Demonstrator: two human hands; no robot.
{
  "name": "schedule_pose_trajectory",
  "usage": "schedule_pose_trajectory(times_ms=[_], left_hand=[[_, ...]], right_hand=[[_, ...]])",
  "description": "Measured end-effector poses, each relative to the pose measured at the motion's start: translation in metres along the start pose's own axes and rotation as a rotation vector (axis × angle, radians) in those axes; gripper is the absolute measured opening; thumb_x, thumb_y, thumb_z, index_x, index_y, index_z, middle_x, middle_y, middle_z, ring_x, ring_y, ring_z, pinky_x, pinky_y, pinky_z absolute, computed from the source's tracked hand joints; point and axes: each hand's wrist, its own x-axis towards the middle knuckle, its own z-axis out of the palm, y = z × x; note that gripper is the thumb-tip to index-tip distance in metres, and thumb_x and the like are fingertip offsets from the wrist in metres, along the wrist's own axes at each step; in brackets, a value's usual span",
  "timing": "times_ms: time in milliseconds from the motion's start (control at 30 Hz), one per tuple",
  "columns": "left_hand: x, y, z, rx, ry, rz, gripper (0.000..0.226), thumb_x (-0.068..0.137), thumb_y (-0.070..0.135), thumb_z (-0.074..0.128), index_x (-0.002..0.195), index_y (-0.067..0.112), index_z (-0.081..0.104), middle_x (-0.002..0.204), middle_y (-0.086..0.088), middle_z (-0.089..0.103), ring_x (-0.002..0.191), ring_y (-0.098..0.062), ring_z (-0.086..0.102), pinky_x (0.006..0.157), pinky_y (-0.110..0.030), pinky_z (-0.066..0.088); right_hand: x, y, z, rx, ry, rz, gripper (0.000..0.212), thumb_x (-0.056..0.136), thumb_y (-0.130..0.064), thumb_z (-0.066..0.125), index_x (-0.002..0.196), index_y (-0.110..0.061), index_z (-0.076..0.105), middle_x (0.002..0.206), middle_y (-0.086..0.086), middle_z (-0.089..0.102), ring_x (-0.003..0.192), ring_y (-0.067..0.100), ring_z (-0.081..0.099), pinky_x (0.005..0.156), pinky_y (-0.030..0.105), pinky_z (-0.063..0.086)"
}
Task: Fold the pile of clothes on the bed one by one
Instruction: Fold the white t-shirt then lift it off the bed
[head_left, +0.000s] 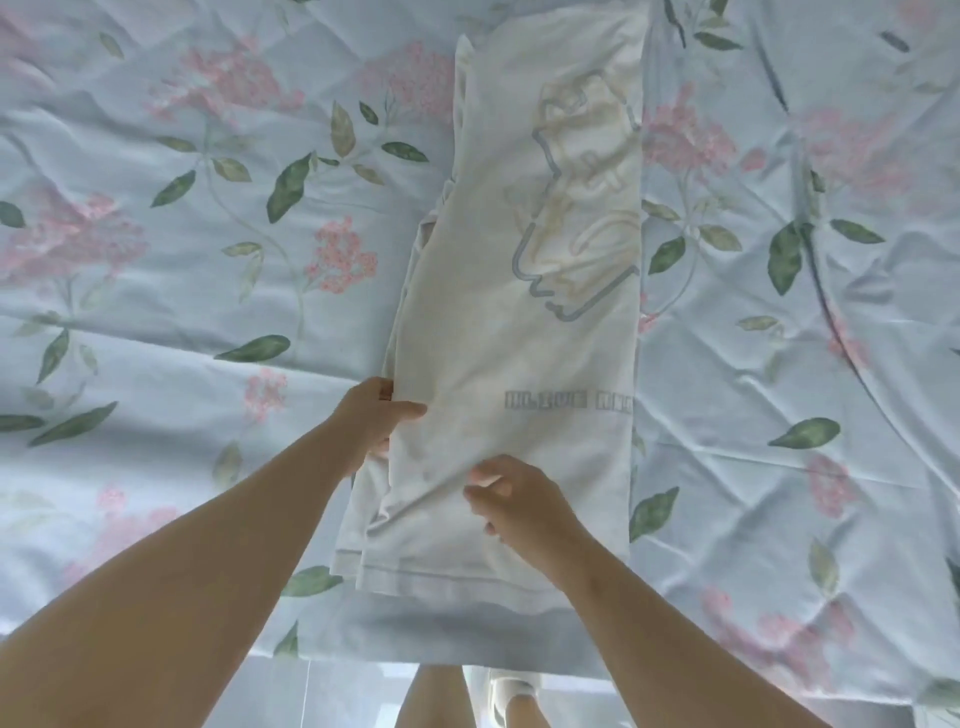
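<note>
Nearest, I see my right hand pinching the folded shirt by its near hem, my left hand gripping its left edge, on the bed.

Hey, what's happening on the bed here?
A person is folding a white T-shirt laid out on a floral bedsheet. The shirt already lies doubled lengthwise into a long, narrow strip, with a faint print showing through the cloth. The left hand grips the strip's left edge, thumb on top, while the right hand pinches the fabric near the hem end closest to the person. The crosswise fold is not yet made.
</note>
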Motion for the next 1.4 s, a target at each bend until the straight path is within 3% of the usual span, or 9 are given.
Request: schedule_pose_trajectory(times_ms=[100, 267, 333, 467, 600, 867, 1033, 1300, 1400], left_hand=[[-0.019, -0.023, 0.008, 0.147, -0.057, -0.006, 0.033, 0.082, 0.015, 0.072, 0.11, 0.013, 0.055, 0.106, -0.005, 0.063, 0.093, -0.025, 0.058, 0.075, -0.033, 0.048], [-0.037, -0.048, 0.01, 0.144, -0.08, -0.016, 0.024, 0.09, 0.016, 0.06, 0.111, 0.021, 0.049, 0.112, -0.005, 0.058, 0.099, -0.025, 0.054, 0.08, -0.035, 0.045], [-0.04, -0.057, 0.0, 0.024, 0.029, 0.089, 0.013, 0.094, 0.017, 0.053, 0.107, 0.019, 0.053, 0.108, -0.006, 0.062, 0.098, -0.027, 0.057, 0.084, -0.038, 0.047], [-0.045, -0.079, -0.008, 0.311, 0.212, 0.183, 0.011, 0.094, 0.025, 0.053, 0.1, 0.017, 0.054, 0.086, -0.002, 0.058, 0.082, -0.027, 0.055, 0.068, -0.033, 0.043], [-0.045, -0.082, -0.003, 0.253, 0.046, 0.125, 0.022, 0.088, 0.024, 0.065, 0.106, 0.018, 0.053, 0.093, 0.002, 0.06, 0.085, -0.02, 0.057, 0.067, -0.029, 0.044], [-0.041, -0.09, -0.018, 0.613, 0.101, 0.095, 0.026, 0.084, 0.028, 0.067, 0.106, 0.016, 0.058, 0.099, -0.003, 0.064, 0.088, -0.024, 0.056, 0.07, -0.031, 0.043], [-0.024, -0.045, -0.002, 0.189, 0.174, 0.152, 0.04, 0.088, 0.046, 0.059, 0.1, 0.007, 0.059, 0.074, -0.001, 0.052, 0.066, -0.019, 0.048, 0.054, -0.028, 0.033], [0.002, -0.032, 0.006, 0.064, 0.519, 0.22, 0.009, 0.088, 0.026, 0.056, 0.085, 0.019, 0.052, 0.071, 0.005, 0.05, 0.079, -0.027, 0.05, 0.08, -0.039, 0.044], [-0.004, -0.053, 0.01, 0.104, 0.436, 0.182, 0.036, 0.08, 0.036, 0.07, 0.1, 0.02, 0.045, 0.092, 0.003, 0.053, 0.093, -0.026, 0.053, 0.084, -0.041, 0.047]], right_hand=[[-0.01, 0.051, -0.016, -0.283, 0.404, -0.059, 0.021, 0.087, -0.02, 0.056, 0.108, -0.023, 0.058, 0.096, -0.007, 0.056, 0.092, 0.014, 0.055, 0.076, 0.027, 0.04], [-0.026, 0.105, -0.02, -0.473, 0.305, -0.035, 0.037, 0.084, -0.027, 0.061, 0.12, -0.025, 0.053, 0.123, -0.007, 0.047, 0.116, 0.018, 0.044, 0.095, 0.029, 0.038], [-0.027, 0.112, -0.016, -0.459, 0.312, -0.029, 0.035, 0.083, -0.03, 0.064, 0.117, -0.026, 0.055, 0.121, -0.007, 0.047, 0.116, 0.018, 0.043, 0.096, 0.03, 0.038], [-0.024, 0.112, -0.013, -0.347, 0.358, 0.008, 0.029, 0.085, -0.03, 0.063, 0.112, -0.022, 0.056, 0.111, -0.006, 0.047, 0.112, 0.019, 0.046, 0.095, 0.035, 0.04], [-0.02, 0.107, -0.015, -0.169, 0.582, 0.088, 0.044, 0.085, -0.027, 0.065, 0.123, -0.016, 0.047, 0.121, 0.004, 0.045, 0.114, 0.028, 0.045, 0.096, 0.04, 0.039], [-0.022, 0.121, -0.027, -0.001, 0.512, 0.206, 0.012, 0.086, -0.012, 0.056, 0.076, -0.013, 0.049, 0.072, 0.005, 0.056, 0.064, 0.022, 0.051, 0.05, 0.027, 0.034], [-0.012, 0.104, -0.033, 0.081, 0.531, 0.18, 0.018, 0.083, -0.02, 0.064, 0.092, -0.013, 0.05, 0.078, 0.0, 0.056, 0.072, 0.018, 0.052, 0.063, 0.031, 0.04], [0.002, 0.104, -0.037, 0.133, 0.597, 0.17, 0.008, 0.089, -0.013, 0.057, 0.086, -0.006, 0.055, 0.072, 0.004, 0.053, 0.073, 0.025, 0.051, 0.064, 0.03, 0.039], [0.004, 0.101, -0.037, 0.2, 0.587, 0.177, 0.013, 0.088, -0.016, 0.06, 0.079, -0.011, 0.053, 0.071, 0.001, 0.053, 0.07, 0.022, 0.05, 0.065, 0.03, 0.039]])
